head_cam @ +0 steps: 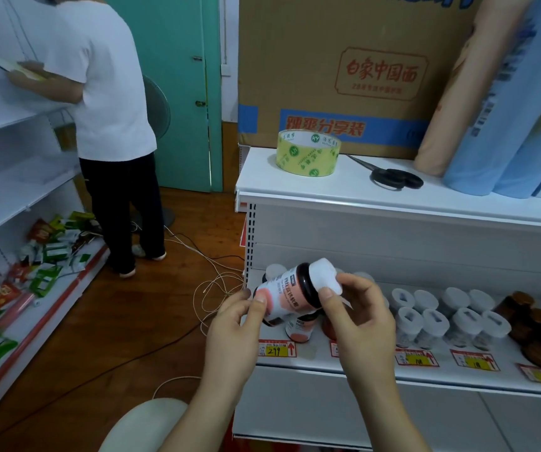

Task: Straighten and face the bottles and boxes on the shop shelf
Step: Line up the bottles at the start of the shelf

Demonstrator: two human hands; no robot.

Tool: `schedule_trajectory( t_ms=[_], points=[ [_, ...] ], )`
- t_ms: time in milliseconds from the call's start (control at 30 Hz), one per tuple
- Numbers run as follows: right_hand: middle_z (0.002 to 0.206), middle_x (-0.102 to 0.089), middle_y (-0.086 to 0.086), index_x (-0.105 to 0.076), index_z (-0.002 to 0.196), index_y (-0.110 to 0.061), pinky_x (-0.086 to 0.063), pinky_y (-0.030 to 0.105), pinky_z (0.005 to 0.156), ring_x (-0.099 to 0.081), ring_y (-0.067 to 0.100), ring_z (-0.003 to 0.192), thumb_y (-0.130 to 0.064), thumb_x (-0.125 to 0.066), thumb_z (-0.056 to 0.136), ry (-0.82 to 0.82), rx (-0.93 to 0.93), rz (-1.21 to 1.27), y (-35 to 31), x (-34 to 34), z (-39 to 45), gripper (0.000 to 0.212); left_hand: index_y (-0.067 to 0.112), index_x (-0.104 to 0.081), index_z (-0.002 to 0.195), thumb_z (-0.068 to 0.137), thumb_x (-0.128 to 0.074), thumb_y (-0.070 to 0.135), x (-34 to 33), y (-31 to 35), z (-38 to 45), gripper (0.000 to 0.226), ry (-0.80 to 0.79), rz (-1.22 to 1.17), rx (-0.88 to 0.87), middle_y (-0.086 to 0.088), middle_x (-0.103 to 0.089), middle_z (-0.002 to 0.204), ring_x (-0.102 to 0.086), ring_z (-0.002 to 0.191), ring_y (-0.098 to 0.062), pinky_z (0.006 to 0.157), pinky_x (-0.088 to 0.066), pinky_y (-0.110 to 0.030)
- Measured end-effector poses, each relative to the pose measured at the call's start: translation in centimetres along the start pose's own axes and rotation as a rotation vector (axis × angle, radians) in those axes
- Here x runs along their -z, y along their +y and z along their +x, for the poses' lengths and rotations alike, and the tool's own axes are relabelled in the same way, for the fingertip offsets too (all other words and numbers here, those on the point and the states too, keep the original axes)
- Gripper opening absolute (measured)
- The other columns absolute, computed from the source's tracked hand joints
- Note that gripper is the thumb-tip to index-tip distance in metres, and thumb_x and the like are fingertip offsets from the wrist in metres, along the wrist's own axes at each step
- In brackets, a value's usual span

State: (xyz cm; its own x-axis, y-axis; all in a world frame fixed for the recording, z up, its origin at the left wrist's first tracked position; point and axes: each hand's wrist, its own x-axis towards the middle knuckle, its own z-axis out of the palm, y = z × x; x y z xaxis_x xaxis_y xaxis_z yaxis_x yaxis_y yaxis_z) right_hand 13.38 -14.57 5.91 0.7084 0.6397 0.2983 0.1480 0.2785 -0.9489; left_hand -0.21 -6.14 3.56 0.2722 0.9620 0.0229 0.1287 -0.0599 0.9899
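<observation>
My left hand (235,316) grips the base of the pink-labelled bottle (287,293), which I hold tilted in the air just in front of the shelf (328,363). My right hand (357,308) pinches its white cap (324,277) — further right, white-capped bottles (448,313) stand in rows, then brown jars (538,331).

The white shop shelf (344,360) carries rows of white-capped bottles (432,316) in the middle, dark brown jars (536,331) at the right, and one pink-labelled bottle (299,329) near the left. On the top board (354,187) stand a tape roll (308,153), black scissors (389,177), a cardboard box (344,70) and paper rolls (478,125).
</observation>
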Motion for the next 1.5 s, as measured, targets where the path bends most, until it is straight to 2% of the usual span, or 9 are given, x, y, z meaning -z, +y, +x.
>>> schedule_trajectory(
  t_ms=[133, 200, 300, 567, 767, 1000, 1100, 1267, 1500],
  points=[
    [0.115, -0.068, -0.004, -0.062, 0.118, -0.026, -0.058, 0.034, 0.086, -0.066, 0.019, 0.111, -0.024, -0.087, 0.075, -0.031, 0.068, -0.039, 0.5, -0.2, -0.4, 0.05, 0.038, -0.071, 0.08, 0.102, -0.052, 0.041, -0.6, -0.4, 0.1, 0.029, -0.089, -0.15, 0.145, 0.018, -0.069, 0.094, -0.063, 0.095, -0.005, 0.088, -0.053, -0.031],
    [0.118, -0.066, -0.009, -0.06, 0.12, -0.036, -0.057, 0.042, 0.091, -0.065, 0.02, 0.113, -0.031, -0.086, 0.072, -0.055, 0.101, -0.1, 0.6, -0.2, -0.6, 0.055, 0.032, -0.073, 0.097, 0.104, -0.048, 0.041, -0.9, -0.5, 0.1, 0.026, -0.127, -0.184, 0.217, 0.015, -0.072, 0.101, -0.063, 0.096, 0.0, 0.085, -0.054, -0.024],
    [0.119, -0.064, -0.013, -0.057, 0.12, -0.047, -0.057, 0.045, 0.092, -0.065, 0.02, 0.112, -0.038, -0.083, 0.07, -0.09, 0.14, -0.17, 0.6, -0.1, -0.7, 0.057, 0.033, -0.072, 0.102, 0.104, -0.046, 0.042, -1.3, -0.9, 0.4, 0.028, -0.156, -0.18, 0.27, 0.011, -0.072, 0.106, -0.062, 0.109, -0.004, 0.099, -0.053, -0.036],
    [0.122, -0.061, -0.008, -0.06, 0.119, -0.042, -0.056, 0.049, 0.089, -0.064, 0.024, 0.113, -0.039, -0.079, 0.076, -0.07, 0.252, -0.239, 0.9, 0.5, -0.1, 0.047, 0.024, -0.074, 0.105, 0.104, -0.048, 0.039, -1.6, -1.1, 0.6, 0.03, -0.182, -0.22, 0.303, 0.009, -0.077, 0.102, -0.066, 0.11, -0.01, 0.098, -0.055, -0.04],
    [0.116, -0.059, -0.013, -0.067, 0.111, -0.029, -0.055, 0.039, 0.088, -0.059, 0.019, 0.116, -0.04, -0.065, 0.087, 0.017, 0.26, -0.281, 1.2, 0.9, 0.5, 0.026, 0.004, -0.061, 0.111, 0.103, -0.052, 0.022, -1.6, 0.1, 0.4, 0.022, -0.159, -0.461, 0.27, -0.014, -0.074, 0.105, -0.073, 0.101, -0.021, 0.09, -0.058, -0.035],
    [0.093, -0.073, -0.019, -0.071, 0.104, -0.019, -0.048, 0.008, 0.073, -0.066, -0.005, 0.088, -0.01, -0.058, 0.098, 0.092, -0.022, -0.137, 1.9, 0.8, 1.6, 0.017, 0.033, -0.057, 0.109, 0.087, -0.074, 0.028, -1.7, 0.9, -0.1, 0.029, 0.008, -0.232, -0.05, 0.013, -0.068, 0.111, -0.067, 0.1, 0.002, 0.078, -0.055, -0.014],
    [0.091, -0.073, -0.011, -0.071, 0.099, -0.021, -0.047, 0.013, 0.073, -0.066, -0.001, 0.086, -0.01, -0.056, 0.098, 0.077, -0.115, -0.116, 2.7, 0.9, 1.7, 0.018, 0.039, -0.055, 0.114, 0.081, -0.08, 0.027, -1.6, 0.9, 0.0, 0.043, 0.062, -0.179, -0.109, 0.017, -0.064, 0.115, -0.064, 0.098, 0.006, 0.073, -0.052, -0.011],
    [0.093, -0.074, -0.009, -0.073, 0.098, -0.023, -0.047, 0.018, 0.074, -0.066, 0.003, 0.089, -0.011, -0.056, 0.098, 0.057, -0.198, -0.103, 3.4, 0.9, 1.5, 0.021, 0.045, -0.051, 0.123, 0.077, -0.083, 0.037, -1.6, 0.7, 0.0, 0.057, 0.095, -0.044, -0.17, 0.016, -0.06, 0.121, -0.064, 0.101, -0.011, 0.072, -0.055, -0.019],
    [0.093, -0.075, -0.001, -0.073, 0.101, -0.018, -0.053, 0.029, 0.078, -0.068, 0.015, 0.09, -0.006, -0.057, 0.097, 0.075, -0.214, -0.045, 3.5, 1.4, 2.4, 0.021, 0.057, -0.038, 0.132, 0.083, -0.078, 0.036, -1.4, 0.2, 0.7, 0.067, -0.029, 0.049, -0.241, 0.027, -0.046, 0.126, -0.052, 0.108, 0.013, 0.075, -0.05, -0.007]
  ],
)
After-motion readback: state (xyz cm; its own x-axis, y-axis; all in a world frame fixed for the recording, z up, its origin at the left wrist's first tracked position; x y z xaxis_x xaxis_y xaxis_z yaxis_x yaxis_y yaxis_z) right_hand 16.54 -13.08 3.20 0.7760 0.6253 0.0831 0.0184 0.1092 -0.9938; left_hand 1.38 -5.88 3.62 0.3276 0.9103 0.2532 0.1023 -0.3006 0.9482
